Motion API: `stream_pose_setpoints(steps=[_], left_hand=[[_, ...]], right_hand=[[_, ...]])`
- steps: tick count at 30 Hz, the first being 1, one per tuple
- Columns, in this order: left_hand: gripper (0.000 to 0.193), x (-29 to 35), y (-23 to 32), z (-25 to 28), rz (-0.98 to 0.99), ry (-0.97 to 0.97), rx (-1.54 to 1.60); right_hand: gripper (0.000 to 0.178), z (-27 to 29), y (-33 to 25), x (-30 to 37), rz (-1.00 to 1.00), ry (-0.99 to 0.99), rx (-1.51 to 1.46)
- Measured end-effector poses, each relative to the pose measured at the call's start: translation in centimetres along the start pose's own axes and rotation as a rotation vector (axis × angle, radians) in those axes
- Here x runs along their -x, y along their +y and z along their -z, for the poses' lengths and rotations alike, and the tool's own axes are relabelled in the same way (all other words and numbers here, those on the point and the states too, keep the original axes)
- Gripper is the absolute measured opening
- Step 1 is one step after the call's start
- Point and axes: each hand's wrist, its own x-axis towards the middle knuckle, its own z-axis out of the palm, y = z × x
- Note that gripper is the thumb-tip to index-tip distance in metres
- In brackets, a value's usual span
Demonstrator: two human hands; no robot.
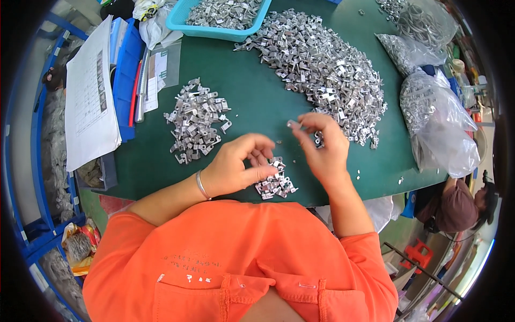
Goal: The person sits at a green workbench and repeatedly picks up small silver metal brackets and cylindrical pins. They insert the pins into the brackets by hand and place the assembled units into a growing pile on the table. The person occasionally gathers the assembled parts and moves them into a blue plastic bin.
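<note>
My right hand [328, 147] pinches a small silver metal bracket [293, 124] between thumb and forefinger, beside the large heap of metal brackets [332, 70]. My left hand [236, 163], with a bracelet at its wrist, hovers at the small pile of brackets [276, 182] near the table's front edge. Its fingers are bent with the thumb apart, and I see nothing between them. To the left of that hand lies a medium pile of brackets [196, 121]. The brackets are flat silver pieces with holes and bent tabs.
A light-blue basket [214, 33] of brackets stands at the far edge of the green table [252, 102]. Clear bags of metal parts [429, 107] line the right side. Paper sheets [91, 102] and a blue bin [127, 80] stand left. Another person [456, 204] is at far right.
</note>
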Motion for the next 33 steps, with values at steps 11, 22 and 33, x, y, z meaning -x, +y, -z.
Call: stream_pose_setpoints(steps=[11, 22, 33], left_hand=[[0.007, -1.0, 0.8, 4.9, -0.421, 0.539, -0.524], [0.007, -0.4, -0.1, 8.0, -0.34, 0.718, -0.697], [0.016, -2.3, 0.9, 0.6, 0.147, 0.062, 0.332]], right_hand=[[0.038, 2.6, 4.1, -2.8, 0.296, 0.051, 0.626], [0.013, 3.6, 4.3, -3.8, 0.228, 0.117, 0.435], [0.025, -1.0, -0.9, 0.7, 0.452, -0.094, -0.093]])
